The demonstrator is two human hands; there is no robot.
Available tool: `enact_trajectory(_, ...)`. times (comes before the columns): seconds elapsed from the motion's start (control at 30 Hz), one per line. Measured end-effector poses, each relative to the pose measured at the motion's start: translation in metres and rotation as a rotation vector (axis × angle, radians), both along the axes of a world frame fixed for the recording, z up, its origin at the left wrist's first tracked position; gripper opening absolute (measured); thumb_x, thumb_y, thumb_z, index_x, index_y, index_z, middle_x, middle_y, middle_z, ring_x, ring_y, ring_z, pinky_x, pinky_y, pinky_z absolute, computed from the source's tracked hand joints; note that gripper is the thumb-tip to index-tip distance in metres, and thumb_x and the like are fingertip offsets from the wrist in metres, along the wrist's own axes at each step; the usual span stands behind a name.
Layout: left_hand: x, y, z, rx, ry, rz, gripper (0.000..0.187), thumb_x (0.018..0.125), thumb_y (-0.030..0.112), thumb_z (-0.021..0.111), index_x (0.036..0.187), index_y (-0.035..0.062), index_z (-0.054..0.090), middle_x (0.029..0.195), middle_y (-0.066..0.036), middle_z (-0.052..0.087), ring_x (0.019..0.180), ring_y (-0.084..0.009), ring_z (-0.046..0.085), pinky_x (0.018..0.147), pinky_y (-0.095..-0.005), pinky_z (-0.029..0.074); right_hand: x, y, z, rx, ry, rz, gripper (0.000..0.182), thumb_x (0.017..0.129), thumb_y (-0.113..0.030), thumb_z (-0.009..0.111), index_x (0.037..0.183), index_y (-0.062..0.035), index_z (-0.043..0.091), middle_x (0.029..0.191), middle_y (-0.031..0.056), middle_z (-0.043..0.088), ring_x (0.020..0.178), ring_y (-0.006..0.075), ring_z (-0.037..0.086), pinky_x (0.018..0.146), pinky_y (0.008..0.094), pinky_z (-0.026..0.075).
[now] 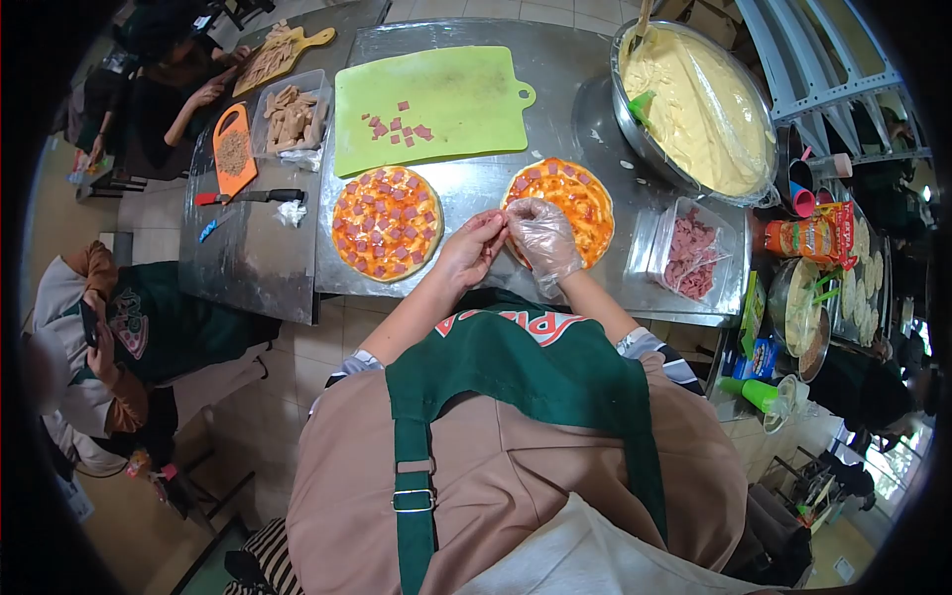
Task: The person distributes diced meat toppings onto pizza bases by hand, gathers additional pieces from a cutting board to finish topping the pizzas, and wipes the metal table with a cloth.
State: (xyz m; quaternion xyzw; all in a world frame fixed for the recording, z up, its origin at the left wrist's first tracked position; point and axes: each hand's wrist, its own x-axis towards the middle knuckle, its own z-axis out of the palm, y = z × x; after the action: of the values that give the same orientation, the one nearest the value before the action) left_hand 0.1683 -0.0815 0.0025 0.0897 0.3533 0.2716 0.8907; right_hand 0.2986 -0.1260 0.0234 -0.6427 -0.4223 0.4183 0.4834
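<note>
My left hand (470,253) is bare, and my right hand (545,244) wears a clear plastic glove. Both are closed with their fingertips meeting over the left edge of a sauced pizza (579,203); whatever is pinched there is too small to make out. That pizza has pink meat squares along its upper rim and red sauce elsewhere, partly covered by my right hand. To the left lies another pizza (387,224) with meat squares spread all over it. A clear tub of pink chopped meat (694,256) stands right of my gloved hand.
Beyond the pizzas is a green cutting board (436,104) with several meat squares. A large metal bowl of pale dough or batter (694,104) stands at the back right. A knife (250,197) lies on the left. Co-workers are at the left, one holding a phone (91,323).
</note>
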Motion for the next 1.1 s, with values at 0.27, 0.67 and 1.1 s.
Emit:
enact_trajectory(0.27, -0.001, 0.0, -0.004, -0.122, -0.114, -0.022, 0.01, 0.08, 0.007, 0.051, 0.089, 0.0028, 0.049, 0.082, -0.004, 0.055, 0.068, -0.0077, 0.055, 0.063, -0.0141, 0.048, 0.016, -0.002, -0.001, -0.273, 0.575, 0.16, 0.012, 0.071, -0.012, 0.061, 0.079, -0.0044, 0.056, 0.065, -0.0011, 0.052, 0.06, 0.0069, 0.049, 0.053, 0.0194, 0.04)
enact_trajectory(0.67, -0.002, -0.001, 0.013, -0.007, -0.02, -0.095, 0.02, 0.084, 0.014, 0.047, 0.101, 0.0032, 0.047, 0.084, -0.002, 0.054, 0.066, -0.0058, 0.053, 0.061, -0.0135, 0.047, 0.011, 0.0, 0.009, -0.114, 0.067, 0.228, 0.01, 0.074, -0.01, 0.06, 0.08, -0.0028, 0.056, 0.074, 0.001, 0.055, 0.068, 0.0077, 0.05, 0.063, 0.0203, 0.042)
enact_trajectory(1.1, -0.007, 0.003, 0.003, -0.189, -0.188, -0.01, 0.013, 0.079, 0.002, 0.051, 0.091, 0.0013, 0.046, 0.087, -0.01, 0.056, 0.07, -0.013, 0.058, 0.061, -0.0173, 0.05, 0.053, -0.009, 0.025, -0.323, 0.293, -0.057, 0.011, 0.071, -0.01, 0.06, 0.077, -0.0017, 0.061, 0.072, 0.0017, 0.058, 0.068, 0.0082, 0.052, 0.064, 0.0213, 0.041)
